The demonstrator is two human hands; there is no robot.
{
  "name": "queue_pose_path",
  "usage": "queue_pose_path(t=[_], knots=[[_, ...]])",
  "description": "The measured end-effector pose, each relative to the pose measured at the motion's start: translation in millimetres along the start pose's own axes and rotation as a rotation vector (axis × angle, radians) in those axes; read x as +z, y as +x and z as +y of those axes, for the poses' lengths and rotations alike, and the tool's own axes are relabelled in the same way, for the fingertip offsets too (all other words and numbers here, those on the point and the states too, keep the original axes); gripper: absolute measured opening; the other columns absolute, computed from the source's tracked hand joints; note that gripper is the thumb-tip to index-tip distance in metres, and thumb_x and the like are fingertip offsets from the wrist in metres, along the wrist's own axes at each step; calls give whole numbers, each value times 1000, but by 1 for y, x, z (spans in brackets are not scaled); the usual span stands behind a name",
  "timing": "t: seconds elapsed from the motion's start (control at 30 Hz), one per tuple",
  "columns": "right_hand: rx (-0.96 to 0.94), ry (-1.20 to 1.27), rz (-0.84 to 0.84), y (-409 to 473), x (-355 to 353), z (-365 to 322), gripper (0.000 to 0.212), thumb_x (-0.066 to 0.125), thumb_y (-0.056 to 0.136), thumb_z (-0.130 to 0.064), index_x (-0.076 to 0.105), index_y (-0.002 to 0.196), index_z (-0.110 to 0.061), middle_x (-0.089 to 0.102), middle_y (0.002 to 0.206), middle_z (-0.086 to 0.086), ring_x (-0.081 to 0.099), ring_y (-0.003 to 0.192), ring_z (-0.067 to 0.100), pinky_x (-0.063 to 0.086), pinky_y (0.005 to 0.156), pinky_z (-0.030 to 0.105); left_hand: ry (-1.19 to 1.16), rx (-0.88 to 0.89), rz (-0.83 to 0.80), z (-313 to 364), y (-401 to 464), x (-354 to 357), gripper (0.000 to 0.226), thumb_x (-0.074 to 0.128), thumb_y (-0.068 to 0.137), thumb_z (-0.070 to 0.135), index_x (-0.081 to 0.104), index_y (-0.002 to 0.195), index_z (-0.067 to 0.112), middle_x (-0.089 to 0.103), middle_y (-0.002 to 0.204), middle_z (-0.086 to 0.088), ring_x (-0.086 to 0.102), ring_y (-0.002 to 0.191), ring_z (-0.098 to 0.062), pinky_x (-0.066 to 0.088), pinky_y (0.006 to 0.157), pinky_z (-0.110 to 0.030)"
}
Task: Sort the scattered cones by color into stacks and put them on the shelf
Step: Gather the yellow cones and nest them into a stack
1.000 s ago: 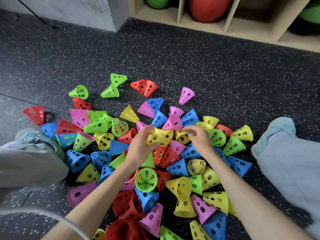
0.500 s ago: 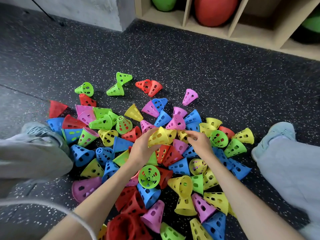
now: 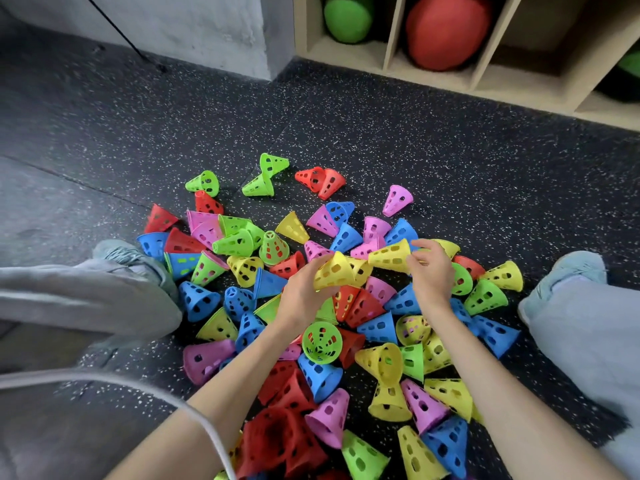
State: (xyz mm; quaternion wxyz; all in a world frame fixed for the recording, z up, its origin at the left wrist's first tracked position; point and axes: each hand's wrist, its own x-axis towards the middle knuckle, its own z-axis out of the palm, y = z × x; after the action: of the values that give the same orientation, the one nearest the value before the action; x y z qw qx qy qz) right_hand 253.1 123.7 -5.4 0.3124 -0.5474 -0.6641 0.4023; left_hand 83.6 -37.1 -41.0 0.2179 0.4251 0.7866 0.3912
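Several perforated plastic cones in yellow, red, blue, green and pink lie scattered in a pile on the dark speckled floor. My left hand grips a yellow cone just above the pile's middle. A second yellow cone lies on its side, and my right hand pinches it at the wide end. The two yellow cones are close together, tips pointing toward each other's side. The wooden shelf stands at the far right.
The shelf cubbies hold a green ball and a red ball. My legs and light blue shoes flank the pile on both sides. A grey wall corner stands at the back left. A white cable crosses the lower left.
Both hands have lifted slightly from the pile. My right hand has picked up a second yellow cone and brought it beside the one in my left hand.
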Motion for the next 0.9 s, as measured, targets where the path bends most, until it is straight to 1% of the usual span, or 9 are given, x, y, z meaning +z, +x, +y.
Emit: queue_pose_path(t=[0.07, 0.17, 0.3, 0.37, 0.5, 0.6, 0.67, 0.77, 0.9], knots=[[-39, 42, -91, -8, 4, -10, 25, 66, 94, -11, 65, 117, -22, 72, 93, -5, 65, 84, 3, 45, 70, 17, -11, 6, 1, 4, -3, -4, 69, 80, 88, 28, 47, 148, 29, 61, 142, 7, 56, 129, -14, 51, 104, -38], [-83, 104, -211, -22, 12, -18, 21, 68, 92, -9, 71, 108, -22, 76, 92, -5, 71, 89, 6, 55, 78, 21, -35, 2, 4, 8, -10, -11, 69, 81, 87, 30, 48, 148, 30, 63, 139, 7, 57, 126, -12, 51, 101, -33], [-93, 163, -301, -43, 21, -26, 21, 72, 91, -8, 76, 110, -16, 76, 99, -5, 72, 94, 4, 58, 81, 21, -63, 3, 39, 12, -22, -18, 67, 81, 87, 33, 51, 146, 29, 66, 125, 11, 61, 108, -6, 48, 85, -20], [-95, 172, -320, -53, 23, -29, 21, 72, 91, -6, 76, 110, -14, 76, 97, -7, 71, 92, 0, 56, 77, 15, -75, 1, 38, 12, -27, -20, 66, 80, 87, 33, 52, 146, 28, 67, 121, 11, 62, 97, -3, 47, 76, -13], [-107, 172, -359, -69, 29, -32, 25, 71, 91, -3, 76, 114, -13, 76, 101, -7, 71, 94, 0, 57, 79, 16, -72, 3, 35, 9, -35, -22, 64, 80, 87, 35, 53, 144, 29, 69, 115, 13, 64, 93, -4, 55, 78, -29], [-119, 150, -364, -77, 31, -32, 22, 70, 93, -6, 75, 113, -15, 74, 103, -11, 69, 92, -7, 55, 78, 12, -58, 2, 48, 10, -39, -26, 61, 80, 88, 32, 54, 142, 31, 68, 108, 15, 62, 86, 1, 52, 72, -24], [-125, 151, -365, -81, 32, -31, 20, 69, 94, -6, 75, 110, -17, 72, 99, -14, 67, 88, -15, 53, 75, 9, -24, 4, 49, 11, -40, -29, 61, 80, 88, 31, 54, 142, 34, 67, 106, 15, 61, 83, -2, 49, 69, -22], [-125, 164, -364, -87, 35, -31, 18, 68, 96, -7, 74, 106, -21, 71, 95, -18, 67, 89, -12, 56, 78, 13, 20, 1, 53, 7, -40, -30, 62, 81, 86, 31, 54, 142, 36, 69, 106, 13, 59, 79, -6, 44, 66, -22], [-104, 132, -397, -93, 40, -33, 17, 72, 93, -8, 69, 101, -23, 69, 88, -19, 65, 79, -15, 49, 70, 5, 41, -3, 56, 1, -42, -30, 62, 81, 86, 31, 55, 142, 37, 70, 108, 14, 62, 87, -6, 50, 71, -23]])
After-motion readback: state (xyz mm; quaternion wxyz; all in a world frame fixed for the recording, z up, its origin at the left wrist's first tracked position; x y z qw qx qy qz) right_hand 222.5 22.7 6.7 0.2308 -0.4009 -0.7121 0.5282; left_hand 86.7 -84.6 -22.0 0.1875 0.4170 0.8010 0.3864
